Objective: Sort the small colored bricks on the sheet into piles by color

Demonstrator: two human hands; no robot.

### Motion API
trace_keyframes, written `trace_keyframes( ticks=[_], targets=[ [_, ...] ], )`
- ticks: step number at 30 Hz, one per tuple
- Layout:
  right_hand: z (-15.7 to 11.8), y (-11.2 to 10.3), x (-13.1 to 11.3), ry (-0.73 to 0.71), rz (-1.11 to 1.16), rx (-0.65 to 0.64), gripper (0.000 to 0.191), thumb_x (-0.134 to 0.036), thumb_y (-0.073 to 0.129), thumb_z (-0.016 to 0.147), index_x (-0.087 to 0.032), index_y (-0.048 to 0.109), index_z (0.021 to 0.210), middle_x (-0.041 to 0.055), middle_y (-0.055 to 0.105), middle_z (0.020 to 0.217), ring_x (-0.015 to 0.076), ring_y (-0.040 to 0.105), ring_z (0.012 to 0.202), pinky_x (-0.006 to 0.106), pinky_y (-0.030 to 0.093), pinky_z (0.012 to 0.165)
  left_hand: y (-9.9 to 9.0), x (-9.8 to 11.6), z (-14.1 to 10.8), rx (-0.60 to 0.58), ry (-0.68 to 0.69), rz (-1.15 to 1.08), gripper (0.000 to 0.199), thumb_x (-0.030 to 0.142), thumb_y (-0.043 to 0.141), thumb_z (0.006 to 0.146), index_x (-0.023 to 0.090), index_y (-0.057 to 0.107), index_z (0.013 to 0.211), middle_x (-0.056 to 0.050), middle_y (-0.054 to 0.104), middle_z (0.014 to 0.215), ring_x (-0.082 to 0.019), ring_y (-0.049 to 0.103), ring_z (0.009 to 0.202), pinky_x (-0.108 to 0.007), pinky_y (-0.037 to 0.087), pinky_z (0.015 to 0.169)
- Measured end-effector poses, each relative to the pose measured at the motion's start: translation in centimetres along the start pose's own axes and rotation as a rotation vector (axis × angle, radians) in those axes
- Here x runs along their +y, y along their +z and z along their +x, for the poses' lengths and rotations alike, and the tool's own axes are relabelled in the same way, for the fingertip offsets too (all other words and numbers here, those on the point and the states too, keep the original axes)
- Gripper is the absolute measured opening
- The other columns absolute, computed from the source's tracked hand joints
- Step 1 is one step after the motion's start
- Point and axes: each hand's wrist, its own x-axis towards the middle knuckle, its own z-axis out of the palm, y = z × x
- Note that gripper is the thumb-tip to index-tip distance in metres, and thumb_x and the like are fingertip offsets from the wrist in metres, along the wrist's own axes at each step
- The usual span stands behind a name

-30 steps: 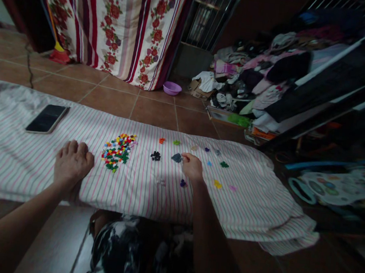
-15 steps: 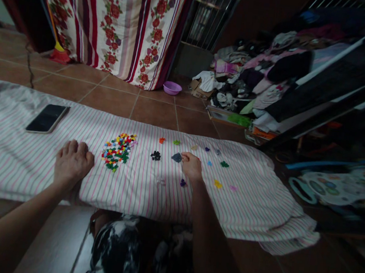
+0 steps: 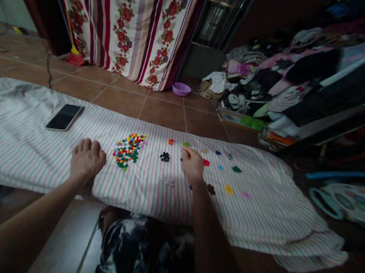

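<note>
My left hand (image 3: 87, 159) rests palm down on the striped cloth (image 3: 137, 192), fingers forward, holding nothing. Right of it lies a mixed heap of tiny coloured blocks (image 3: 129, 151). My right hand (image 3: 193, 166) has thumb and index finger pinched together just below a small light green pile (image 3: 186, 144); whatever is between the fingertips is too small to make out. It covers most of a dark grey pile. A black pile (image 3: 164, 157) sits to its left, a red pile (image 3: 206, 162) to its right. Brown blocks (image 3: 211, 189) lie beside the wrist.
Other single-colour piles include orange (image 3: 171, 141), yellow (image 3: 229, 189), pink (image 3: 246, 195) and dark green (image 3: 237, 169). A phone (image 3: 64, 117) lies at the left. Beyond the cloth are a purple basin (image 3: 181, 89), a floral curtain (image 3: 138, 27) and heaped clothes (image 3: 274, 72).
My right hand has moved slightly up, from the dark grey pile toward the light green one, and now hides most of the grey. The view has shifted left; my left hand stays resting.
</note>
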Motion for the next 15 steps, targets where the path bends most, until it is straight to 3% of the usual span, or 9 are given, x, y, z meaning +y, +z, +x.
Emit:
trace_keyframes(
  ticks=[5,15],
  targets=[
    [-0.5,1.8,-2.4,-0.136,0.081,-0.021,0.029,-0.019,0.048,0.086,-0.02,0.075,0.097,0.009,0.071,0.099,0.0214,0.064,0.095,0.033,0.048,0.09,0.1,0.0,-0.1,0.0,0.005,-0.013,0.04,0.032,0.028,0.088,0.012,0.056,0.108,-0.02,0.056,0.121,-0.032,0.046,0.122,-0.043,0.036,0.097],
    [-2.2,5.5,-6.6,-0.333,0.119,-0.248,0.03,-0.015,0.049,0.091,-0.024,0.074,0.106,0.0074,0.068,0.101,0.0216,0.059,0.099,0.035,0.046,0.093,0.3,-0.2,-0.1,0.015,0.007,0.013,0.038,0.032,0.03,0.089,0.013,0.055,0.109,-0.019,0.055,0.126,-0.031,0.046,0.125,-0.042,0.035,0.098]
  ],
)
